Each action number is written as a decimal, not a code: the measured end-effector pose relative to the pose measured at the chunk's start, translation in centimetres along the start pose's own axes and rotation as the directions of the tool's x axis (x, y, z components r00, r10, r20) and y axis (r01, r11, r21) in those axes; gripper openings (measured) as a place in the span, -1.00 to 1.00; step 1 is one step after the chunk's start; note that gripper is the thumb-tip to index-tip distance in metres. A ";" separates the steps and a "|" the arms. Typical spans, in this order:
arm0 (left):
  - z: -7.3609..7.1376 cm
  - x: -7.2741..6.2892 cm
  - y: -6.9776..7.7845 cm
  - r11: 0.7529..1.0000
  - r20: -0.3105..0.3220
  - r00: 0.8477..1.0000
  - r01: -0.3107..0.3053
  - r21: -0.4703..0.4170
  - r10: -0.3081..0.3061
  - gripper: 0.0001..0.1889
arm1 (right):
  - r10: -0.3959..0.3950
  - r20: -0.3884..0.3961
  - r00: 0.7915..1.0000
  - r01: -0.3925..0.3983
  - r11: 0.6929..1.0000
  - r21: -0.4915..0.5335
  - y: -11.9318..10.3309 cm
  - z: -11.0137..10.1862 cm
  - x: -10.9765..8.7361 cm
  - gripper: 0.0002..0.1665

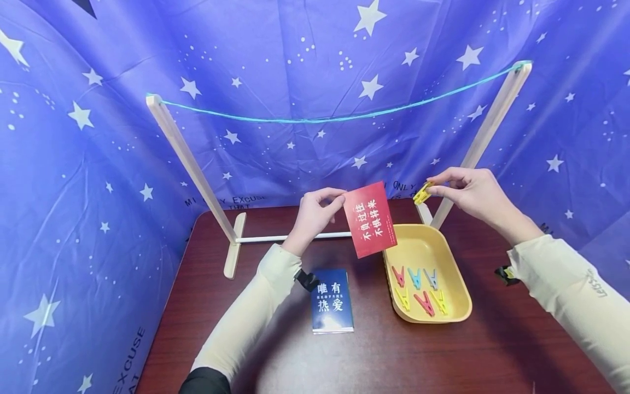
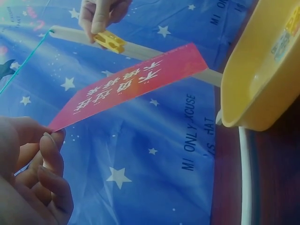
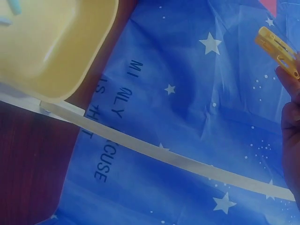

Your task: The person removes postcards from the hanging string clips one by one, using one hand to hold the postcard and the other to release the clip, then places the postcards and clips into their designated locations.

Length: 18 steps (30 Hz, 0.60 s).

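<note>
My left hand [image 1: 317, 214] pinches a red card [image 1: 370, 220] with white Chinese characters by its upper left corner. The card hangs in the air, partly overlapping the tray's left rim in the head view. To the right, my right hand [image 1: 470, 194] holds a yellow clothespin [image 1: 422, 193] between thumb and fingers, also seen as a yellow clip [image 2: 109, 42] in the left wrist view. Several red, blue and yellow clothespins [image 1: 424, 303] lie in the yellow tray [image 1: 465, 295]. Below the left hand, a dark blue card stack [image 1: 333, 320] with white characters rests on the table.
A turquoise string [image 1: 315, 120] sags between two wooden posts [image 1: 189, 164] above and behind both hands. A white rod [image 1: 261, 239] joins the posts low down. The dark red table [image 1: 206, 328] meets a blue star-patterned curtain [image 1: 295, 60] at the back and left.
</note>
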<state>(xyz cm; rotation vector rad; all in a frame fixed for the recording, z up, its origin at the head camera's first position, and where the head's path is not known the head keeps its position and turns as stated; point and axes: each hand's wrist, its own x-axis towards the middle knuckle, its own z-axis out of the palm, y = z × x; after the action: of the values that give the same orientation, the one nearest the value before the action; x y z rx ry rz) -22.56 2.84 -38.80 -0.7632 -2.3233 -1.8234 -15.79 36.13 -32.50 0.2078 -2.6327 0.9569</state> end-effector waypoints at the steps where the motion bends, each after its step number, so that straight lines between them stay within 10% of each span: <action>1: 0.0 -0.1 0.0 1.000 0.002 1.000 0.001 0.000 -0.001 -0.80 | 0.005 0.004 1.000 -0.005 1.000 0.000 0.0 0.1 0.0 -0.80; 18: -0.6 -1.6 -1.3 0.999 0.050 0.998 0.032 -0.016 -0.031 -0.81 | 0.064 0.079 0.995 -0.061 0.998 -0.035 0.5 1.9 -0.6 -0.73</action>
<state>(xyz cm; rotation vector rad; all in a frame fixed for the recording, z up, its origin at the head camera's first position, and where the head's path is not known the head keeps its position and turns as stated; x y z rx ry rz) -21.88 1.52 -40.40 -0.7866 -2.3665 -1.8603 -15.90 35.32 -34.39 0.1602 -2.7411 0.9434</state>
